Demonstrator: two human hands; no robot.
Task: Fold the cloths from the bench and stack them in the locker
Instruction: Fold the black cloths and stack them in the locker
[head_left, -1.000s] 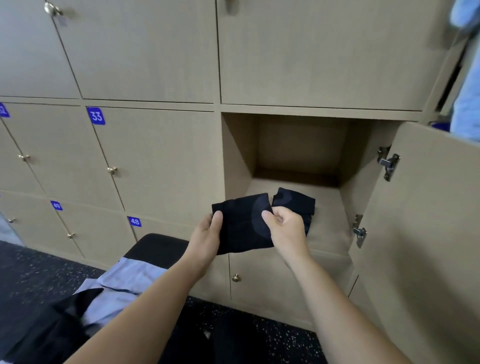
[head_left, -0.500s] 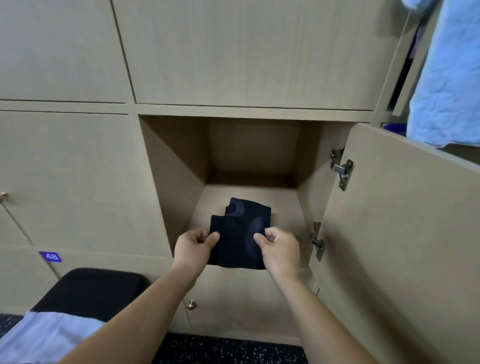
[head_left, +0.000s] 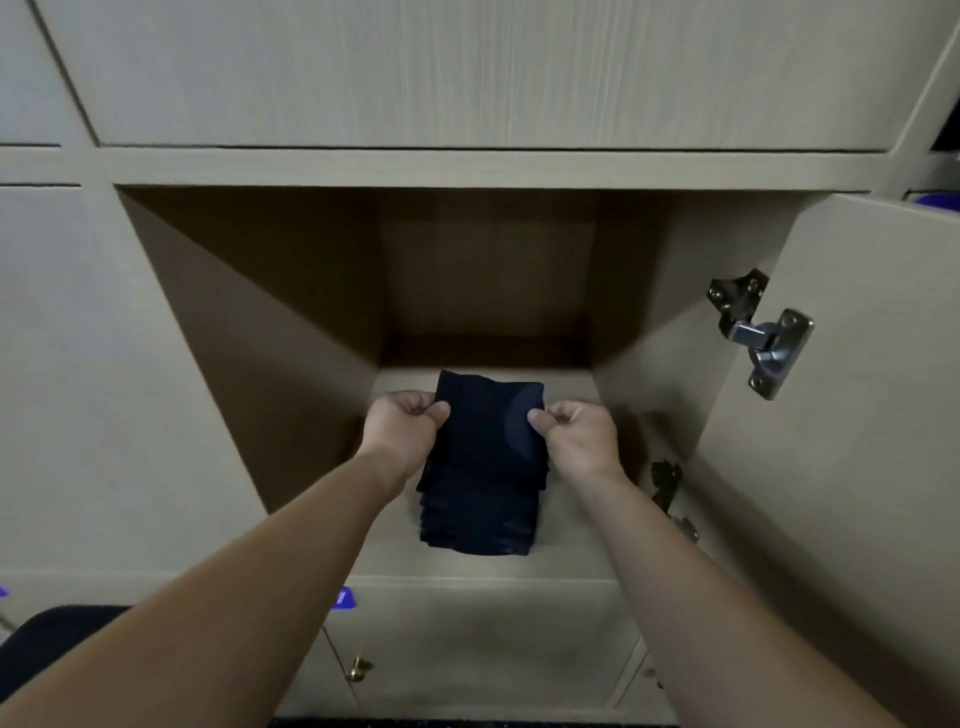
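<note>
Head view, peering into the open beige wooden locker compartment. Pinching the folded dark navy fabric cloth near its far corners: left hand on the left edge, right hand on the right, thumbs on top, fingers curled under. Long axis running front to back, straight away from the body, centred between both wrists, neither hand nearer. Near end low over the compartment floor; touching or not, impossible to tell. Next, probably: lower flat and let go, square to the side walls.
</note>
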